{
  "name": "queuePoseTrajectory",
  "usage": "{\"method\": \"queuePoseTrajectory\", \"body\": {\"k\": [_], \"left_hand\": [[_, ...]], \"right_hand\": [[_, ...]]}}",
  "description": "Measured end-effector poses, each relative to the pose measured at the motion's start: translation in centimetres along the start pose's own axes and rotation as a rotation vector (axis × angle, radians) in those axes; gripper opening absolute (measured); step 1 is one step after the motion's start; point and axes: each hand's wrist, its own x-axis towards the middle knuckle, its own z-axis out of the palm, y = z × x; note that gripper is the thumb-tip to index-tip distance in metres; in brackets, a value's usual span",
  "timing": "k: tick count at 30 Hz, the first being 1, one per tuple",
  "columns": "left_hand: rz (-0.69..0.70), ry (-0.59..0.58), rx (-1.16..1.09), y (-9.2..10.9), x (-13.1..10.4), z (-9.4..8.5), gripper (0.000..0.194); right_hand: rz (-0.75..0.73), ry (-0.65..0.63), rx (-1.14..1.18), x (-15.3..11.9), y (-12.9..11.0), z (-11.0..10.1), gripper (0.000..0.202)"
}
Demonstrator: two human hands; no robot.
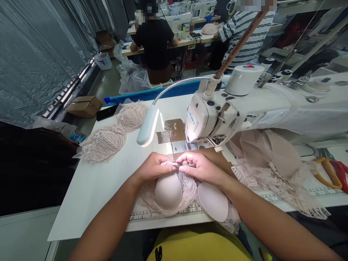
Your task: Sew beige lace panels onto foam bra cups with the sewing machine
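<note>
Just in front of the needle area of a white sewing machine [195, 119], my left hand [156, 166] is closed on the upper edge of a pale pink lace bra piece [189, 186]. My right hand [199, 167] pinches a small, thin metal tool [190, 165] at that same edge, its fingertips almost touching those of the left. Two smooth moulded cups [168, 191] hang below my hands, over the ruler strip along the table's front edge. What type of tool it is cannot be made out.
Two lace cups [104, 143] and a black phone [106, 113] lie at the left. A lamp [148, 127] arches over the table [89, 192]. More lace fabric [272, 156] and orange-handled scissors [327, 174] are at the right. Two people sit at machines beyond.
</note>
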Motion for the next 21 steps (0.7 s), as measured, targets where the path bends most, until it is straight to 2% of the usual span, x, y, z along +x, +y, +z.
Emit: {"method": "queuePoseTrajectory", "body": {"k": [9,16,21], "left_hand": [[-0.021,0.019,0.043,0.12,0.01,0.22,0.032],[0.036,0.087,0.121,0.32,0.1,0.71,0.034],[0.014,-0.028,0.173,0.34,0.02,0.09,0.031]], "right_hand": [[-0.136,0.1,-0.038,0.22,0.05,0.53,0.017],[-0.01,0.026,0.152,0.35,0.66,0.62,0.03],[0.014,0.069,0.095,0.48,0.61,0.78,0.021]]}}
